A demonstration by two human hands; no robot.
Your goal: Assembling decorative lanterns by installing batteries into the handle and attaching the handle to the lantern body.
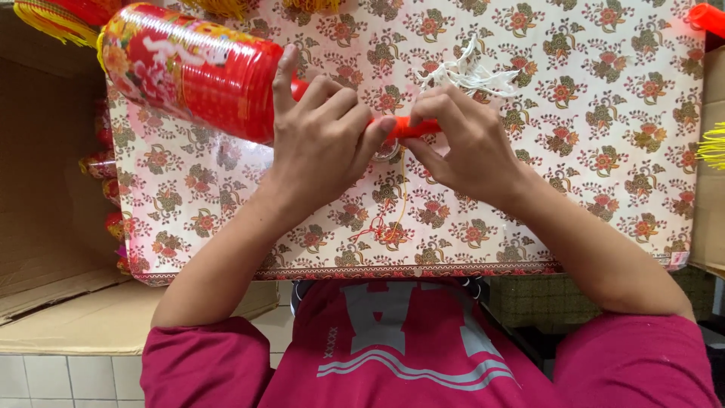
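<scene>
Two bare hands work over a table covered with a floral-patterned cloth (604,98), which serves as the landmark for what follows. A red cylindrical lantern (189,68) with gold and pink decoration lies tilted above the cloth's upper left part, its narrow orange end rod (411,127) pointing toward the cloth's middle. The left hand (321,143) rests against the lantern's lower end, fingers curled closed around the neck where the rod begins, index finger extended up along the lantern body. The right hand (468,140) meets it just to the right, thumb and fingertips pinched shut on the rod's free end. A thin yellow-and-red string (389,215) hangs from under the hands down toward the cloth's near edge. A bundle of white cords (468,74) lies on the cloth just beyond the right hand. Beside the cloth's left edge stands an open cardboard box (45,189), with more red lanterns (106,166) partly visible between box and cloth. Yellow tassels (714,145) show at the cloth's right edge.
</scene>
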